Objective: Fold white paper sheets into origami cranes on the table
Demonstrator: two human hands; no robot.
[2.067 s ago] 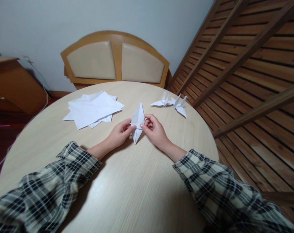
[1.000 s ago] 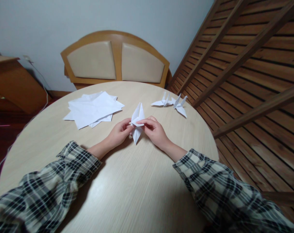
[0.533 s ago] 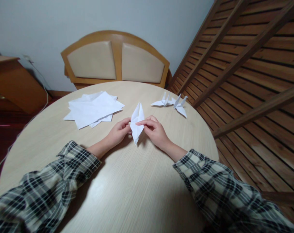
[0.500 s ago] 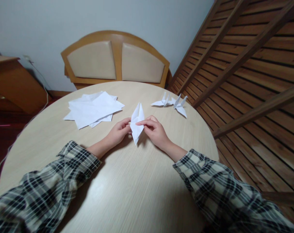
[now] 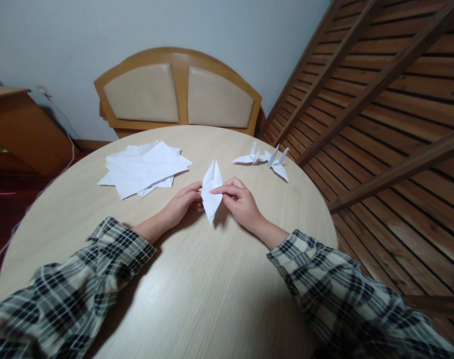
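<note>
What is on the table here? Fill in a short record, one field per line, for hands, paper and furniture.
Left hand: pinches the folded paper piece at its left edge
Right hand: holds the same piece from the right, forefinger across it
Loose sheets: white pile, far left of the table
Finished cranes: two, far right, near the rim
Chair: wooden, padded, behind the table

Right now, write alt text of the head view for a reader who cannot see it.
Two hands in plaid sleeves, left hand and right hand, pinch a folded white paper at a round wooden table. A loose stack of white sheets lies to the left, two paper cranes to the right, a padded chair behind.
</note>
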